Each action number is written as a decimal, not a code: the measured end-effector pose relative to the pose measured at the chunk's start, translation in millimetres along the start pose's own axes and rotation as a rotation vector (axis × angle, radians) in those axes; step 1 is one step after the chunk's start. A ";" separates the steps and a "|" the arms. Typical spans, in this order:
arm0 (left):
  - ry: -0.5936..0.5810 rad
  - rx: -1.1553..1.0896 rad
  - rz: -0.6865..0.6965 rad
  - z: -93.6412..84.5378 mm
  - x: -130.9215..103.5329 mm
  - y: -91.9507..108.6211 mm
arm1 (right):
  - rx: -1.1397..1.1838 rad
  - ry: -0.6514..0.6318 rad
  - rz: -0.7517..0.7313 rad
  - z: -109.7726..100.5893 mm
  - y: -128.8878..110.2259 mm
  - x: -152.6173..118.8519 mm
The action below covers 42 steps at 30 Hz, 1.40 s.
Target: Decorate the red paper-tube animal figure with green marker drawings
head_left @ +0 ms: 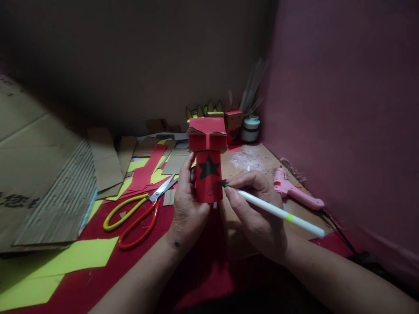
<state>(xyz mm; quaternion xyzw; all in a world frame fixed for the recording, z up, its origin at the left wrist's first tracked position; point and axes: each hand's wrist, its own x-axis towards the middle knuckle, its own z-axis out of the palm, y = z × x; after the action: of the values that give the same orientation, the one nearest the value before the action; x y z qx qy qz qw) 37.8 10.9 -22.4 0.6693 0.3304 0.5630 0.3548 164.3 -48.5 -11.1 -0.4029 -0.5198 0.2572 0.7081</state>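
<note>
My left hand [190,198] is closed around the lower left side of a red paper figure [209,189], holding it upright. The figure has a tube-shaped body and a boxy head [207,133] with cardboard showing at its edges. A dark star [209,167] marks the body, and below it are thin curled drawn lines. In a pinch, my right hand [258,205] grips a white marker [278,211] with a yellow-green band. Its green tip meets or nearly meets the body beside the curled lines; I cannot tell which.
Scissors [156,196] with yellow and red handles lie left, near red and yellow paper strips and cardboard. A pink glue gun [296,192] with a black cord rests right. Behind stand a similar red figure [233,120], a pale container [250,128] and clear sticks [252,85].
</note>
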 end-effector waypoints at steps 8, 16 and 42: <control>-0.007 0.004 -0.012 0.3 -0.6 0.1 | -0.038 -0.011 0.003 0.6 -0.3 1.0; -0.034 -0.029 -0.003 1.4 0.9 4.7 | -0.115 -0.003 0.002 -0.1 -4.1 2.5; -0.053 -0.053 -0.004 1.5 1.7 6.0 | -0.060 -0.070 0.013 -0.9 -4.3 -3.3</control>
<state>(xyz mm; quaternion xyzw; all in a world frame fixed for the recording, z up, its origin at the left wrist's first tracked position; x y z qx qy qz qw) 39.8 9.0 -16.5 0.6737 0.3073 0.5531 0.3819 163.8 -53.6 -9.3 -0.4182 -0.5491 0.2601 0.6753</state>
